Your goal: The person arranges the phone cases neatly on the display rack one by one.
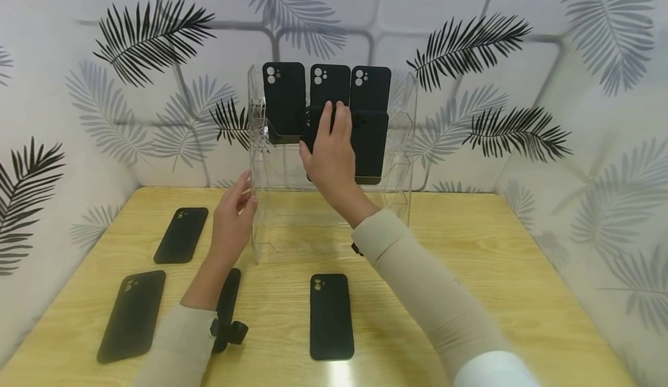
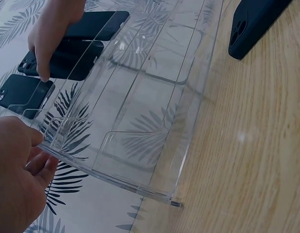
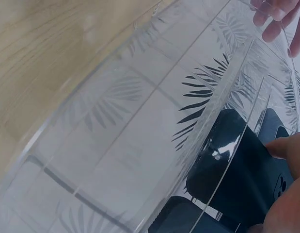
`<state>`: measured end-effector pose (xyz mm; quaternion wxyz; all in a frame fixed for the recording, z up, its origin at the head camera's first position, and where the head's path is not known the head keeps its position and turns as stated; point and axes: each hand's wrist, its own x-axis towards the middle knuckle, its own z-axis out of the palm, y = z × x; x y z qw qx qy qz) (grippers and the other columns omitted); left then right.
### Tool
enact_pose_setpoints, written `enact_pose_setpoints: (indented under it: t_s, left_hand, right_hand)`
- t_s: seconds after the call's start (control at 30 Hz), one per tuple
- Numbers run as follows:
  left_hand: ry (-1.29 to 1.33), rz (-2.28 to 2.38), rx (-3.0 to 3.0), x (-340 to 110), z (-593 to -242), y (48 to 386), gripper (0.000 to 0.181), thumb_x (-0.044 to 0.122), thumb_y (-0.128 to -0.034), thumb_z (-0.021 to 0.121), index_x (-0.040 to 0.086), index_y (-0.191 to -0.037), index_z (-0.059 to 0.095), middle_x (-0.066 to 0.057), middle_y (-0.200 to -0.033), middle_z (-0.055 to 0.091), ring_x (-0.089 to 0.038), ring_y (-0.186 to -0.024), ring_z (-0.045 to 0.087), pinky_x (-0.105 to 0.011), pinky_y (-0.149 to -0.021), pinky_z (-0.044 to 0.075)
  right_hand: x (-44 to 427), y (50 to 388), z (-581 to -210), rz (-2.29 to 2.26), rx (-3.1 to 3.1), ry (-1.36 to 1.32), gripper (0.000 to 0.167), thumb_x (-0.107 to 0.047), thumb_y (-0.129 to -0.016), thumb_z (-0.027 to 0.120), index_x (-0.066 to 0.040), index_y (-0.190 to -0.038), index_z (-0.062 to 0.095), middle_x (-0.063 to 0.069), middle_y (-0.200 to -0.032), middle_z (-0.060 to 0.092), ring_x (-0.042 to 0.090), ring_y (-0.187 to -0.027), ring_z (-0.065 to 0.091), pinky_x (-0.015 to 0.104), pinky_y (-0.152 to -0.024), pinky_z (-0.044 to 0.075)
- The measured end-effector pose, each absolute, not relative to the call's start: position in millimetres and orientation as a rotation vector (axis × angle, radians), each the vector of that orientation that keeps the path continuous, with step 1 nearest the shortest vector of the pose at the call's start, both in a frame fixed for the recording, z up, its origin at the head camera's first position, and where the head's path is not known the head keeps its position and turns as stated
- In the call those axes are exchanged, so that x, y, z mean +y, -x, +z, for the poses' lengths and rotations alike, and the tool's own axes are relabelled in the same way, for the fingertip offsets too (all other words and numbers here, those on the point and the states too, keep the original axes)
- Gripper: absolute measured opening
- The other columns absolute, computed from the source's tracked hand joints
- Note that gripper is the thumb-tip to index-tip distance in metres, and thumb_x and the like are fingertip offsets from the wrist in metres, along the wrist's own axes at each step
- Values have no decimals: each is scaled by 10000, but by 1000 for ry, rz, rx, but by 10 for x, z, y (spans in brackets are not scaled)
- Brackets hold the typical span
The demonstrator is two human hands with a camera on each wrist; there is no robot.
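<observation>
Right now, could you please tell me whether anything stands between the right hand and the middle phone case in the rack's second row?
Nothing visible does: the right hand touches the middle phone case directly. The left hand is at the left side of the clear rack, out of the way.

Appears solid black on phone cases (image 1: 331,317), yellow with wood grain on tabletop (image 1: 459,242), white with black and grey fronds on wall (image 1: 433,4), beige on sleeves (image 1: 435,294).

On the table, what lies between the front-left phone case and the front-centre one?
Another black phone case, partly hidden by the left sleeve; the head view shows it.
</observation>
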<state>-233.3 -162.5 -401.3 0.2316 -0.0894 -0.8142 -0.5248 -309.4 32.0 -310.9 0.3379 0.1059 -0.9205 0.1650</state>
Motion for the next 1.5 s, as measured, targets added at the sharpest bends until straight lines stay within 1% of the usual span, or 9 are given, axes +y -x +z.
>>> enact_pose_setpoints:
  t_s: [0.1,0.2,0.33,0.43,0.83,1.1,1.27,1.37,1.5]
  left_hand:
    - [248,-1436,-2236,-1624,-4013,2333,540,80,-1043,532,184,-1558,410,-210,-1390,559,-357,-1237,599,-467,-1068,503]
    - [247,-1437,-2235,-1625,-4013,2334,540,81,-1043,533,192,-1558,412,-210,-1389,560,-357,-1238,598,-466,-1069,503]
    - [244,-1442,-2232,-1626,-4011,2329,541,82,-1040,539,193,-1555,417,-203,-1389,563,-351,-1233,600,-465,-1067,504]
    - [245,-1439,-2233,-1634,-4018,2332,540,86,-1042,537,195,-1556,415,-198,-1395,562,-346,-1233,603,-460,-1067,505]
    - [239,-1446,-2237,-1654,-4032,2333,534,93,-1046,529,182,-1558,410,-195,-1396,560,-349,-1245,594,-469,-1076,497]
    - [232,-1449,-2238,-1642,-4019,2327,535,96,-1046,531,192,-1558,410,-199,-1399,558,-352,-1245,591,-473,-1080,494]
    - [237,-1450,-2238,-1642,-4025,2335,540,87,-1045,530,187,-1561,405,-199,-1407,553,-352,-1250,592,-469,-1077,497]
    - [237,-1451,-2236,-1636,-4030,2341,543,76,-1041,532,184,-1559,409,-199,-1406,554,-353,-1248,595,-471,-1075,500]
    - [237,-1451,-2241,-1632,-4033,2346,546,70,-1040,531,186,-1559,408,-193,-1406,556,-351,-1246,594,-478,-1076,497]
  right_hand:
    - [303,3099,-3127,379,-2385,-276,909,-436,-968,642,-9,-1604,153,206,-1640,155,325,-1549,153,314,-872,606]
    - [299,3102,-3137,322,-2372,-274,905,-440,-967,643,11,-1595,172,221,-1634,167,337,-1549,152,316,-997,560]
    - [302,3096,-3126,253,-2373,-270,902,-444,-973,633,47,-1583,183,225,-1644,172,337,-1556,139,312,-1180,389]
    - [302,3083,-3113,210,-2382,-264,900,-443,-978,626,74,-1571,191,219,-1651,179,340,-1558,140,309,-1234,281]
    - [310,3069,-3128,194,-2388,-245,869,-418,-995,611,103,-1558,203,238,-1657,168,348,-1561,127,306,-1215,314]
    - [328,3066,-3161,229,-2302,-290,892,-436,-968,656,93,-1553,239,269,-1630,199,389,-1546,151,339,-1249,250]
    - [350,3000,-3167,248,-2253,-334,841,-436,-962,663,60,-1541,310,258,-1603,242,400,-1525,197,391,-1268,226]
    - [393,2895,-3172,290,-2258,-358,801,-437,-965,655,46,-1527,350,242,-1593,263,389,-1510,230,396,-1254,271]
    - [479,2699,-3200,413,-2318,-404,783,-427,-968,655,32,-1529,359,221,-1595,266,374,-1494,261,404,-1142,449]
